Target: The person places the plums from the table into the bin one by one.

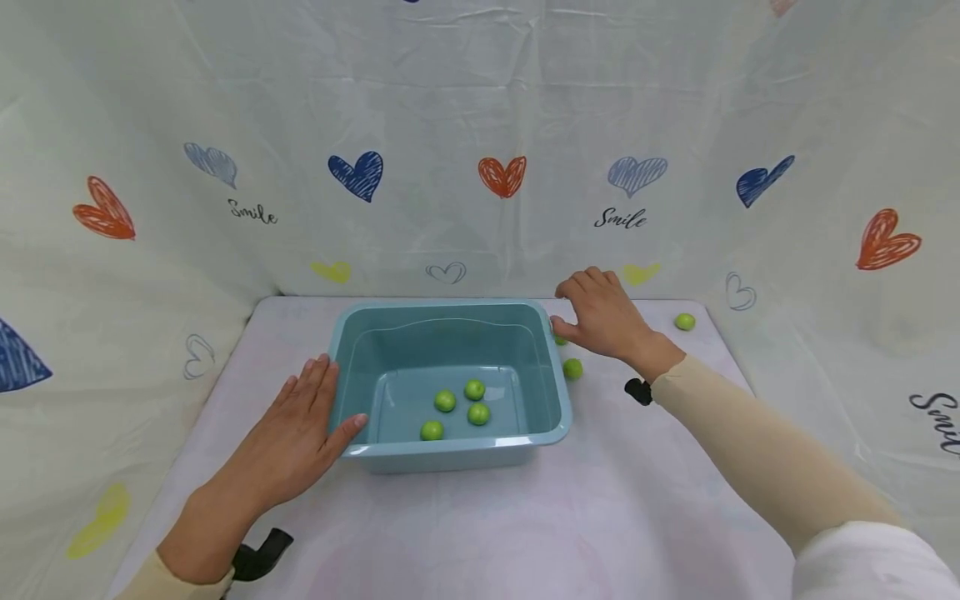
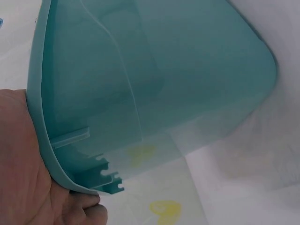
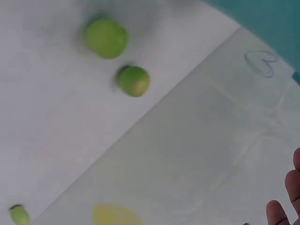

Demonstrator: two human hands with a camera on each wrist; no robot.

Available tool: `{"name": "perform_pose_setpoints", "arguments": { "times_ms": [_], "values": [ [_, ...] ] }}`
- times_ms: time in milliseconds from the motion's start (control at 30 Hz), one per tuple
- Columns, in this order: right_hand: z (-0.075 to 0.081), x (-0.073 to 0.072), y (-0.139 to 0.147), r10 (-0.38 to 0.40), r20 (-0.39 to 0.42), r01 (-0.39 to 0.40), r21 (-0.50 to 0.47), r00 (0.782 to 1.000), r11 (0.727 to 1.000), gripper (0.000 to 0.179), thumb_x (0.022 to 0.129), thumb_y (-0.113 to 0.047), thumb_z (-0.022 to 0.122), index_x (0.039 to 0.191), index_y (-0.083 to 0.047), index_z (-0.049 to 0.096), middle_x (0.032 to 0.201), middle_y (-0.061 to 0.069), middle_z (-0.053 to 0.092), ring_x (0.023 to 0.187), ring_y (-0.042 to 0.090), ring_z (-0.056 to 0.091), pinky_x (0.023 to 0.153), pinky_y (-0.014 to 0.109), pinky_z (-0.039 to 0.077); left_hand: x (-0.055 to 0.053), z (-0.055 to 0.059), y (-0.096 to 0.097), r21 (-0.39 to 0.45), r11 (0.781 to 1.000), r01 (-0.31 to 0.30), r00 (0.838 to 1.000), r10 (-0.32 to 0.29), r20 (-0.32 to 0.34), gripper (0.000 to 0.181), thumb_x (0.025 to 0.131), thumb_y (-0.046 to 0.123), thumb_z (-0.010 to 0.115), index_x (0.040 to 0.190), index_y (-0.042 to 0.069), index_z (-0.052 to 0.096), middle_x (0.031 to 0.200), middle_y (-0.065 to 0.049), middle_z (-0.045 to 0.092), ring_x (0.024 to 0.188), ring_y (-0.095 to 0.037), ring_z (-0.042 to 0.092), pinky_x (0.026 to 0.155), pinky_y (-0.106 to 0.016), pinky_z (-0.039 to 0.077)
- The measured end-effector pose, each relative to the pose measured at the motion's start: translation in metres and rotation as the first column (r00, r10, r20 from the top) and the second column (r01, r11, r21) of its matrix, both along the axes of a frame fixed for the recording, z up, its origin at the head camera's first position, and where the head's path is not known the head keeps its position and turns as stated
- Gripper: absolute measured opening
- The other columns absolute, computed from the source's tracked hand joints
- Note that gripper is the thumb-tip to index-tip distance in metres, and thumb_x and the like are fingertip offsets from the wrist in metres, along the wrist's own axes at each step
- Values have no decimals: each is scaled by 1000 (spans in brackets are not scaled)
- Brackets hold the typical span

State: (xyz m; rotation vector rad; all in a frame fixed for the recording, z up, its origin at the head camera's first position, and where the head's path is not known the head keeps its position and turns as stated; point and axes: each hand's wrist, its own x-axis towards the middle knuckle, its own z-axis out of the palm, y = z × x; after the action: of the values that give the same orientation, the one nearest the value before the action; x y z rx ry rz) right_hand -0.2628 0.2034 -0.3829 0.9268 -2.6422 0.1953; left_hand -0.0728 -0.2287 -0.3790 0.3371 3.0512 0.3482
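A blue-green plastic basin (image 1: 450,447) stands on the table with several small round green fruits (image 1: 478,414) on its floor. My left hand (image 1: 288,437) rests along its left rim, fingers straight and thumb over the front corner; the left wrist view shows this hand (image 2: 21,159) against the outside of the rim. Over the table at the basin's back right is my right hand (image 1: 603,317), thumb apart from the loosely bent fingers, holding nothing. One green fruit (image 1: 561,340) shows partly below its thumb, and another fruit (image 1: 573,368) lies nearer, beside the basin's right wall.
A further green fruit (image 1: 685,322) lies near the table's back right corner. The white table (image 1: 465,533) is backed by a pale sheet (image 1: 450,100) printed with hearts and "Smile". Dark pieces (image 1: 262,554) sit at both wrists.
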Motion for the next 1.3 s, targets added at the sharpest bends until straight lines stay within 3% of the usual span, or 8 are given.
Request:
{"name": "perform_pose_setpoints", "arguments": {
  "times_ms": [200,533,800,933,1067,1300],
  "values": [
    [-29,-14,46,-151,44,149,43,988,988,38,96,-33,70,118,-2,66,117,16,67,112,37,54,99,56,44,-1,2,1,3,1000,-9,1000,9,15,94,108,60,46,164,-11,18,172,-31,15,160,-49,17,127,-68,20],
    [-41,-32,124,-350,113,339,107,930,935,46,97,-30,67,125,5,60,128,26,62,120,45,49,103,66,39,0,2,0,0,1000,-13,1000,13,21,94,108,60,46,164,-10,18,173,-30,15,160,-48,16,127,-68,20],
    [-56,-36,186,-449,110,420,215,887,882,51,98,-30,67,125,10,53,125,32,56,118,50,45,100,71,39,1,3,0,7,1000,10,1000,-10,4,92,109,57,48,163,-12,19,173,-30,16,161,-48,16,128,-65,20],
    [-65,-37,210,-451,106,417,240,886,876,53,97,-29,71,123,12,52,122,34,55,115,52,46,96,71,39,1,2,0,18,1000,9,1000,-9,10,92,109,57,48,163,-11,19,173,-29,14,161,-47,15,130,-63,17],
    [-75,-40,223,-429,83,399,247,899,883,52,96,-28,74,120,12,51,119,35,56,111,52,47,93,68,40,2,2,-1,25,1000,6,1000,-6,23,91,110,58,44,164,-10,16,174,-28,11,162,-46,12,133,-56,6],
    [-93,-46,236,-412,84,382,247,907,891,43,94,-20,67,117,11,48,116,33,55,109,51,48,89,66,40,2,2,-1,23,1000,-3,999,2,34,91,110,58,44,165,-8,15,175,-27,10,163,-45,10,134,-48,-2]
  ]
}}
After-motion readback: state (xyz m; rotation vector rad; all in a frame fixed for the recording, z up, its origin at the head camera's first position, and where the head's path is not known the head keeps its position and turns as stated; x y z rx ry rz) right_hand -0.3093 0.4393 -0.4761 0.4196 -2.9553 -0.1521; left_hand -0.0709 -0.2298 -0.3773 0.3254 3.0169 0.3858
